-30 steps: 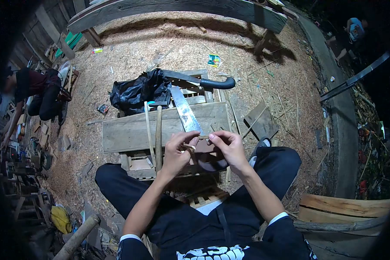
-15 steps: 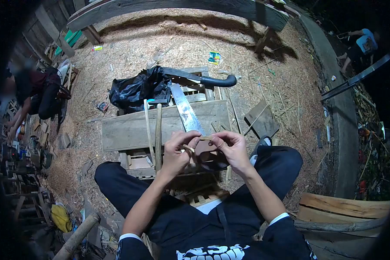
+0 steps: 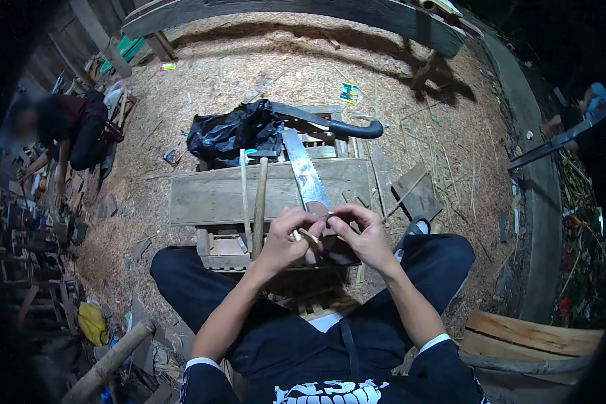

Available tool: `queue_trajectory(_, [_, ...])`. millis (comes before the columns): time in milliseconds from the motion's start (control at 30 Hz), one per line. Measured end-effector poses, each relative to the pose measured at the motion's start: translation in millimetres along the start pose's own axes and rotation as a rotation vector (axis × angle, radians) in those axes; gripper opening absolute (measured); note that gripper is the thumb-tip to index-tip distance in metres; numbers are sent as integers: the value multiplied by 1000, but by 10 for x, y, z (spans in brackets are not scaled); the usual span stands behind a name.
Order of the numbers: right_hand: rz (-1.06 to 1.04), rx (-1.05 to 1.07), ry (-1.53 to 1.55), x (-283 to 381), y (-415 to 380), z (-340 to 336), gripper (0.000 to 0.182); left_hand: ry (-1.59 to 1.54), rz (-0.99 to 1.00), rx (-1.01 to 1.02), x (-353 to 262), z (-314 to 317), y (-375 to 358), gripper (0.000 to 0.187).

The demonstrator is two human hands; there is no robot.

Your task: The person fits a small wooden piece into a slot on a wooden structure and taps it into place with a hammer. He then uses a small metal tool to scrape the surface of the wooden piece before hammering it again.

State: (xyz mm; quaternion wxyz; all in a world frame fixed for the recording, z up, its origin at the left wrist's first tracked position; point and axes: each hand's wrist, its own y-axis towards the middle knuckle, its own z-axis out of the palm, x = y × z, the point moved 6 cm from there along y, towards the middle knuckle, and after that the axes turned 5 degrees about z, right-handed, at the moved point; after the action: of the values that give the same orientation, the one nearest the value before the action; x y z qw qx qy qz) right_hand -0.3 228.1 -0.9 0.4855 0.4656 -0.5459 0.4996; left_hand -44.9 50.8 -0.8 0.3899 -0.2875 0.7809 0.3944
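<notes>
My left hand point(image 3: 288, 241) is closed on a thin pale wooden strip point(image 3: 309, 236), which pokes out between its fingers. My right hand point(image 3: 363, 237) pinches a small end at its fingertips, close to the left fingertips; it looks like part of the same strip, mostly hidden. Beneath both hands lies a hand saw point(image 3: 306, 174), its toothed blade pointing away from me over the bench and its brown handle partly covered by my fingers. Two slim sticks point(image 3: 259, 205) rest across the low wooden bench point(image 3: 205, 199), left of the saw.
Beyond the bench sit a black plastic bag point(image 3: 232, 138) and a long blade with a black handle point(image 3: 355, 128). A loose board point(image 3: 414, 192) lies to the right. A thick beam point(image 3: 296, 19) crosses the far side. Another person point(image 3: 81, 131) crouches at left; someone point(image 3: 589, 104) is at far right.
My hands have tilted and drawn closer together, and the strip no longer shows level between the fingertips. The view has shifted slightly. The person at far right is now mostly hidden.
</notes>
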Motion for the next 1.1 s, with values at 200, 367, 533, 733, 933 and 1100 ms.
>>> queue_trajectory(200, [40, -70, -126, -103, 138, 171, 14, -44, -273, -48, 230, -345, -151, 35])
queue_trajectory(367, [-256, -98, -653, -59, 361, 472, 16, 446, -310, -109, 697, -1090, -353, 23])
queue_trajectory(533, [-559, -29, -983, -46, 568, 912, 15, 553, -209, -166, 866, -1064, -346, 16])
queue_trajectory(733, [-502, -112, -1016, -45, 540, 801, 25, 719, -181, -155, 853, -1071, -295, 45])
queue_trajectory(933, [-109, -33, -1056, -130, 28, 402, 99, 806, -149, -61, 570, -870, -342, 94])
queue_trajectory(1100, [-159, -65, -1195, -139, -222, 375, 113, 817, -187, 45, 664, -772, -359, 94])
